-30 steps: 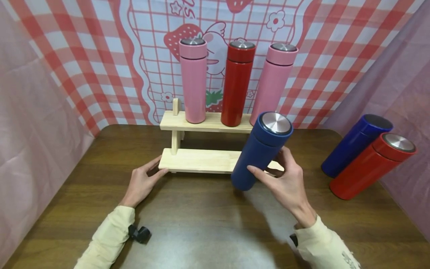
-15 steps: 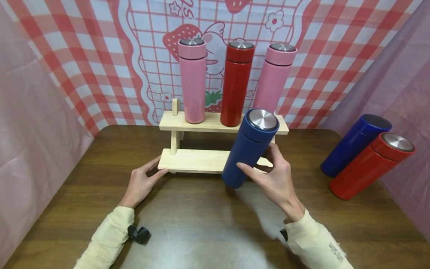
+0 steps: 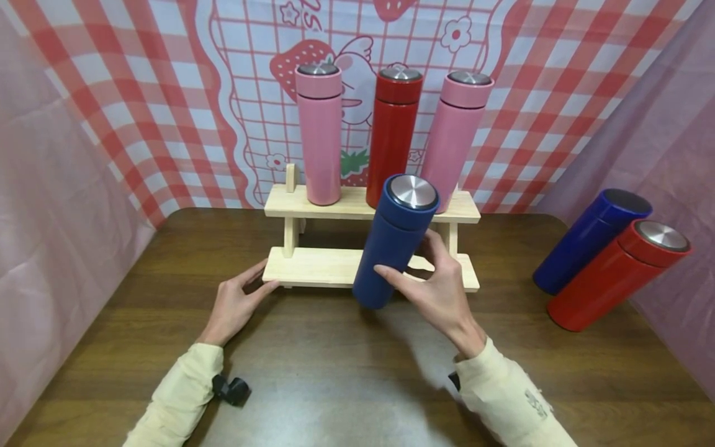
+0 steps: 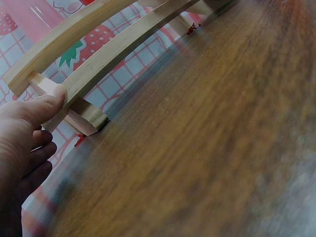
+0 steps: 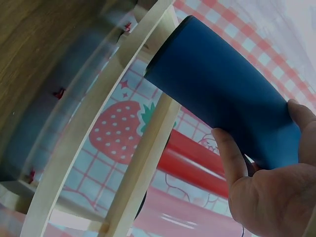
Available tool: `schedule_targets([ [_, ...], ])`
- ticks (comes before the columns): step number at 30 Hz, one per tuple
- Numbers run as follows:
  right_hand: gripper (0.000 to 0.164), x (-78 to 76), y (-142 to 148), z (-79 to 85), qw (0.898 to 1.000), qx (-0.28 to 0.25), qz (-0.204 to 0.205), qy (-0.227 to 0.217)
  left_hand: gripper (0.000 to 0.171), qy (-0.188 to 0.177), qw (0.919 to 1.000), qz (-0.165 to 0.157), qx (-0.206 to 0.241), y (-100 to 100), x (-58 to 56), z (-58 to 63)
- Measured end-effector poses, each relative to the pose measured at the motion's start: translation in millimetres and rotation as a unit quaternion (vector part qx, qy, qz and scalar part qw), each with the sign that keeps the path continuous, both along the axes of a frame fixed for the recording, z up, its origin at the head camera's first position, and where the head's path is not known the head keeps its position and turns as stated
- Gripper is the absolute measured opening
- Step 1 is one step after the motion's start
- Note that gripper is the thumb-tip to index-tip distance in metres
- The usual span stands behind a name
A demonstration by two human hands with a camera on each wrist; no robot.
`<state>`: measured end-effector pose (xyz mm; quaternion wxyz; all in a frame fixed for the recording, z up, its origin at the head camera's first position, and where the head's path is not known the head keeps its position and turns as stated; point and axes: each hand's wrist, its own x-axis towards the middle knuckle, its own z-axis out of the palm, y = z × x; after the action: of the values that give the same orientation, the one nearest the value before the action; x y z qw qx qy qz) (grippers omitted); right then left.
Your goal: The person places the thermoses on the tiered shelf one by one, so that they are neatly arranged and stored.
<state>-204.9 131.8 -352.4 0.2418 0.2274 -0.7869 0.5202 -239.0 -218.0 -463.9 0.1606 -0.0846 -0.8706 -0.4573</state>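
My right hand (image 3: 438, 292) grips a dark blue thermos bottle (image 3: 391, 248) around its lower half. The bottle tilts, its steel lid toward the upper right, in front of a two-tier wooden display shelf (image 3: 313, 267). In the right wrist view, the blue thermos (image 5: 222, 89) is held between thumb and fingers, its base over the shelf boards (image 5: 94, 123). My left hand (image 3: 237, 304) holds the left end of the lower board; the left wrist view shows the thumb (image 4: 57, 94) on the board's edge. On the upper tier stand a pink thermos (image 3: 320, 143), a red thermos (image 3: 395, 136) and another pink thermos (image 3: 455, 136).
At the right of the brown wooden table (image 3: 313, 372) stand a bright blue thermos (image 3: 586, 242) and a red thermos (image 3: 614, 279). A checked strawberry cloth (image 3: 246, 112) hangs behind the shelf, and pink curtains (image 3: 61, 217) close off the sides.
My right hand has moved the dark blue thermos to the left along the shelf's front, and the right end of the shelf now shows. My left hand stays put.
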Motion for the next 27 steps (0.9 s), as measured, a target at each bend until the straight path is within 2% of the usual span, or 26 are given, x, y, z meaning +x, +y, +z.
schedule_targets([
  [7, 0.075, -5.4, -9, -0.5, 1.000, -0.018, 0.022, -0.006, 0.060, -0.004, 1.0000, 0.000, -0.002, 0, 0.1, 0.6],
  [16, 0.074, -12.0, -19, -0.3, 0.999, -0.034, 0.026, -0.010, 0.060, -0.007, 1.0000, 0.000, -0.002, 0, -0.1, 0.3],
  [27, 0.074, -19.2, -29, -2.1, 1.000, -0.017, 0.024, -0.001, 0.060, -0.006, 1.0000, -0.002, 0.003, 0, -0.8, -0.1],
])
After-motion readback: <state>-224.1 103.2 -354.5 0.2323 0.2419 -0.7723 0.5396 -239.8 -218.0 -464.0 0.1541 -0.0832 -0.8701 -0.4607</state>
